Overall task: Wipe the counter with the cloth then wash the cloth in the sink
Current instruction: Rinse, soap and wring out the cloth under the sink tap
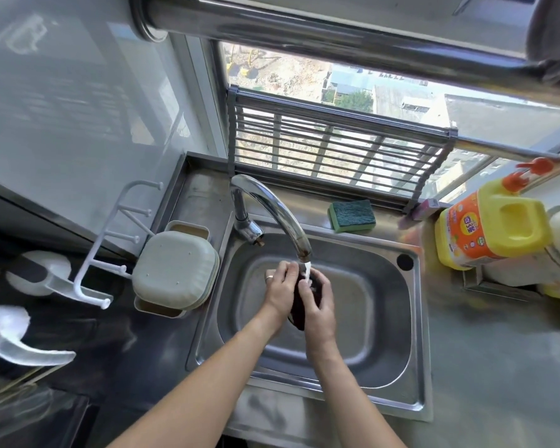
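Over the steel sink (382, 321) both my hands hold a dark maroon cloth (299, 310), bunched between them. My left hand (280, 287) grips its left side, a ring on one finger. My right hand (319, 303) grips its right side with curled fingers. Water runs from the curved chrome faucet (272, 208) straight onto the top of the cloth. Much of the cloth is hidden between my palms. The steel counter (492, 367) stretches to the right of the sink.
A green sponge (352, 215) lies behind the sink. A yellow detergent jug (492, 231) stands at the right. A pale lidded box (175, 273) sits left of the sink, beside a white hook rack (110, 253). A roll-up drying rack (333, 150) leans on the window.
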`<state>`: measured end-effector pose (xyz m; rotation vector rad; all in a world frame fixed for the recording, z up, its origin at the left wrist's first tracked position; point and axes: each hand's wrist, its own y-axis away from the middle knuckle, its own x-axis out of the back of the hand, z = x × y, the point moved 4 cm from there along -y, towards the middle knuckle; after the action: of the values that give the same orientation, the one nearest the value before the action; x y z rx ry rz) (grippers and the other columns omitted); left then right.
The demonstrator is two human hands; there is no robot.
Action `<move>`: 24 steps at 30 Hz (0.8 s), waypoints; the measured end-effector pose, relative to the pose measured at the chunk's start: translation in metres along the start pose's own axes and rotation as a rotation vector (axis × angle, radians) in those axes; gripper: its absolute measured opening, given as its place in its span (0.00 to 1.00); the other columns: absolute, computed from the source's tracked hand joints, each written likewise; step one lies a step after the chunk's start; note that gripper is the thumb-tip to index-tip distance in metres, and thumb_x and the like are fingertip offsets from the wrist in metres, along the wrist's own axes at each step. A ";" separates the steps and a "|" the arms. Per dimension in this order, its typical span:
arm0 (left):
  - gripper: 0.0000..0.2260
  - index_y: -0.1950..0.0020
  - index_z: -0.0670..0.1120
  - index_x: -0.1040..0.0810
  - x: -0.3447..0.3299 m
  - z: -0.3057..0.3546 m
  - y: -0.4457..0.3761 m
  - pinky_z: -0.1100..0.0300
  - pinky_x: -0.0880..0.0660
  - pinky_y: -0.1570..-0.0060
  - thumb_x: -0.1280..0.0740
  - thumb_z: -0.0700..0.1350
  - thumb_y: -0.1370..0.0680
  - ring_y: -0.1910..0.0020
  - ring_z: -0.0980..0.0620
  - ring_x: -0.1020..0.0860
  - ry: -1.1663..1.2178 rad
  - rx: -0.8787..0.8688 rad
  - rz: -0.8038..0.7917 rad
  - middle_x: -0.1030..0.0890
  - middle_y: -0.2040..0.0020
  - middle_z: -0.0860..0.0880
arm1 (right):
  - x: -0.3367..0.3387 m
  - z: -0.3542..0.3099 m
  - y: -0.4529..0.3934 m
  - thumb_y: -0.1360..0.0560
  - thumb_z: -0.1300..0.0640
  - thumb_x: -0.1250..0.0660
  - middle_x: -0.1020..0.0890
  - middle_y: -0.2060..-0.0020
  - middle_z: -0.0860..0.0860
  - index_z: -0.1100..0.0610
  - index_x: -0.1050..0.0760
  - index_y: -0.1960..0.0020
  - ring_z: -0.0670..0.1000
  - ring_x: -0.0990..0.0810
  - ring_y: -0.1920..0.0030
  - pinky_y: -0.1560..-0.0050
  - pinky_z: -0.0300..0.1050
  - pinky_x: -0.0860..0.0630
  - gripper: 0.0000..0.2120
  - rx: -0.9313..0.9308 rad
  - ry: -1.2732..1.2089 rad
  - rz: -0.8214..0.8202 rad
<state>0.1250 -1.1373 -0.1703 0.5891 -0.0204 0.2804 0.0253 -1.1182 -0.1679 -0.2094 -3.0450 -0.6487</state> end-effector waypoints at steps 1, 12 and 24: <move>0.13 0.54 0.52 0.21 -0.004 0.002 0.001 0.49 0.23 0.40 0.41 0.56 0.18 0.49 0.48 0.20 0.037 0.013 -0.001 0.24 0.49 0.43 | -0.005 0.002 0.000 0.27 0.39 0.31 0.18 0.42 0.52 0.41 0.23 0.41 0.51 0.19 0.42 0.39 0.47 0.23 0.16 -0.015 -0.011 0.027; 0.18 0.68 0.50 0.20 -0.009 0.014 0.005 0.56 0.27 0.62 0.36 0.46 0.18 0.68 0.55 0.24 0.243 -0.089 0.052 0.20 0.69 0.53 | -0.005 -0.036 -0.018 0.20 0.47 0.32 0.22 0.71 0.48 0.54 0.29 0.64 0.54 0.25 0.67 0.62 0.44 0.33 0.17 0.072 0.341 0.262; 0.12 0.51 0.47 0.26 0.008 0.023 0.012 0.68 0.32 0.49 0.43 0.52 0.15 0.51 0.60 0.25 -0.048 -0.174 0.043 0.24 0.47 0.45 | 0.011 -0.030 0.002 0.22 0.51 0.30 0.19 0.41 0.48 0.46 0.25 0.34 0.46 0.20 0.40 0.38 0.40 0.24 0.17 0.094 -0.006 0.062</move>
<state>0.1305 -1.1388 -0.1439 0.4229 -0.1025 0.3034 0.0149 -1.1271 -0.1396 -0.3028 -3.0513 -0.5016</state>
